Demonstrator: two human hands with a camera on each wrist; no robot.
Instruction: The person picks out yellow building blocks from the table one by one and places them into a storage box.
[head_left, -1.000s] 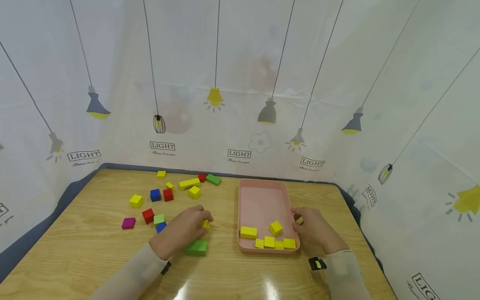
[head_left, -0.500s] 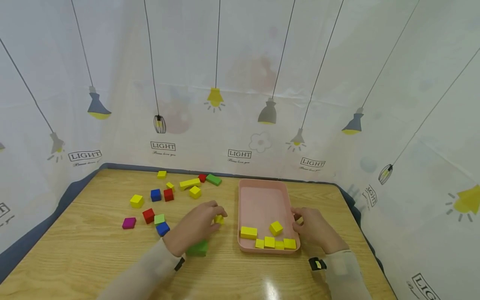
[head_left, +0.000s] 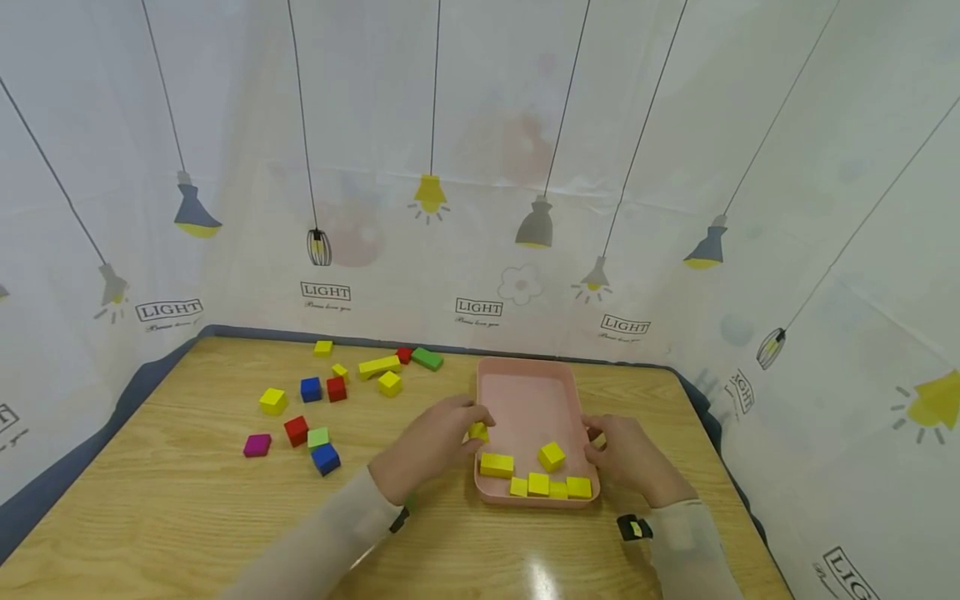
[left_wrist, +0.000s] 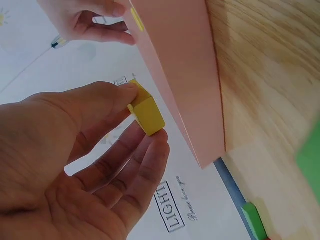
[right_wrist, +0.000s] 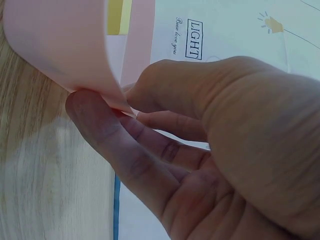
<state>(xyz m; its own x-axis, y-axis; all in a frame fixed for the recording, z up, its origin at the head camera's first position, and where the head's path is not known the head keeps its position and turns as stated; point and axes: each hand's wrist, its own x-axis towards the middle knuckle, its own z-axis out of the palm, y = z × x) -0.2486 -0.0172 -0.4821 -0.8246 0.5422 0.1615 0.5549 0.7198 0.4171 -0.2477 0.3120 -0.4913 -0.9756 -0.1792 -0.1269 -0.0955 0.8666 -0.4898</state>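
My left hand (head_left: pixel 435 442) is at the near left side of the pink tray (head_left: pixel 525 400), pinching a yellow block (left_wrist: pixel 150 114) between thumb and fingertips. In the left wrist view the block is held up beside the tray's outer wall. My right hand (head_left: pixel 630 454) grips the tray's right rim, thumb inside and fingers against the outer wall, as the right wrist view shows. Inside the tray, several yellow blocks lie toward the near end, among them an oblong one (head_left: pixel 497 465) and a tilted cube (head_left: pixel 552 456).
Left of the tray, loose blocks are scattered on the wooden table (head_left: pixel 187 500): a blue cube (head_left: pixel 326 458), a light green block (head_left: pixel 318 437), a magenta block (head_left: pixel 257 445), red cubes and more yellow ones. A green block (head_left: pixel 427 358) lies near the back edge. A printed curtain surrounds the table.
My left hand has carried the yellow block rightward from the table to the tray's left rim. The left forearm now mostly covers the near green block. My right hand has stayed on the tray.
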